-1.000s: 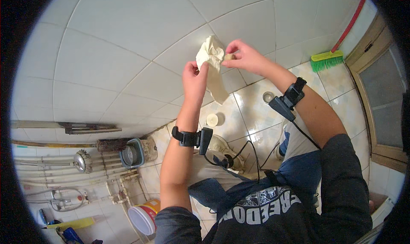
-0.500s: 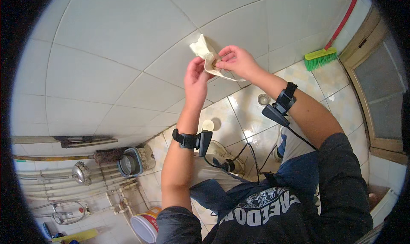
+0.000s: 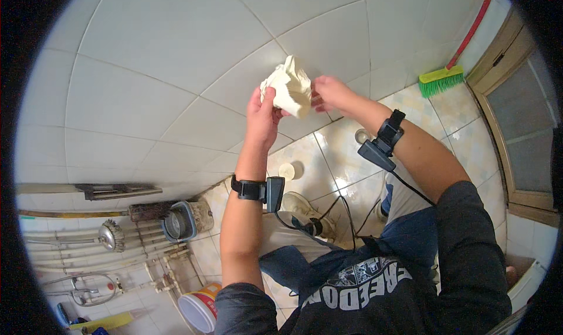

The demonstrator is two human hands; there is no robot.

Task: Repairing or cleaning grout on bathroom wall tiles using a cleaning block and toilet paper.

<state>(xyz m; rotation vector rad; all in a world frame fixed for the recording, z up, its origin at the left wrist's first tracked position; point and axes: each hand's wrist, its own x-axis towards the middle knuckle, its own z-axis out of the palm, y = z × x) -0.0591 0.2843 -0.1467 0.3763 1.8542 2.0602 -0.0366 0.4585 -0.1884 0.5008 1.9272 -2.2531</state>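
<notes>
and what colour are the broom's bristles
The broom bristles are bright green; the head view shows them best.

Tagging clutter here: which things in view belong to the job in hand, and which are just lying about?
In use:
crumpled cream sheet, gripped by left hand
right hand, close by

Lying about:
green-bristled broom
red-and-yellow bucket
blue tub

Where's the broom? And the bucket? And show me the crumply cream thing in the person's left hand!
Broom (image 3: 441,75): head view, on its yellow head.
Bucket (image 3: 207,297): head view, on its coloured side.
Crumply cream thing (image 3: 290,90): head view, on its folded middle.
</notes>
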